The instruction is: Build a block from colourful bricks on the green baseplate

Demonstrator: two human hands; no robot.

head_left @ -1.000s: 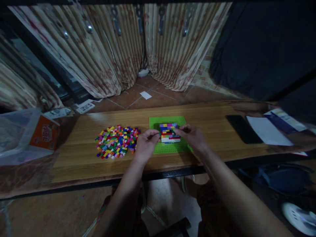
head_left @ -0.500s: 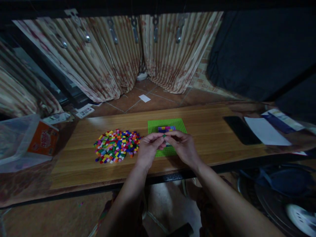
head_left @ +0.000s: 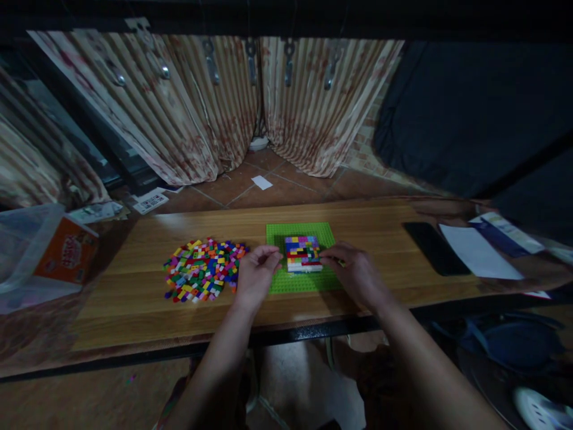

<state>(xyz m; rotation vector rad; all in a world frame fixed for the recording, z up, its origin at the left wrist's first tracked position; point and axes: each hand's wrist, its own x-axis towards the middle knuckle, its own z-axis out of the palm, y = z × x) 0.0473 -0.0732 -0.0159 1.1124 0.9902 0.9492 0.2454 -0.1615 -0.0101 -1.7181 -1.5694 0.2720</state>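
Observation:
A square stack of multicoloured toy bricks [head_left: 302, 249] stands on a green studded baseplate [head_left: 277, 283]. It has white bricks along its front side. My right hand [head_left: 353, 269] is at the stack's right edge, thumb and forefinger pinched on a small green brick [head_left: 318, 253], which the fingertips partly cover. Left of the stack, my left hand [head_left: 257, 272] hovers over the baseplate's left edge. Its fingers are loosely curled, with thumb and forefinger slightly apart and no brick visible between them. A pile of loose, mixed-colour toy bricks [head_left: 197, 269] lies to its left.
The wooden tabletop [head_left: 380, 239] carries a dark phone-like slab [head_left: 436, 248] at right, beside a white sheet [head_left: 478, 251]. At far left stands a clear plastic box [head_left: 27, 257] with an orange label. Striped curtains [head_left: 215, 119] hang behind the table.
My hands have parted from above the baseplate, where they met around a small green brick. The left moved left, the right moved right to the stack's edge, uncovering the stack.

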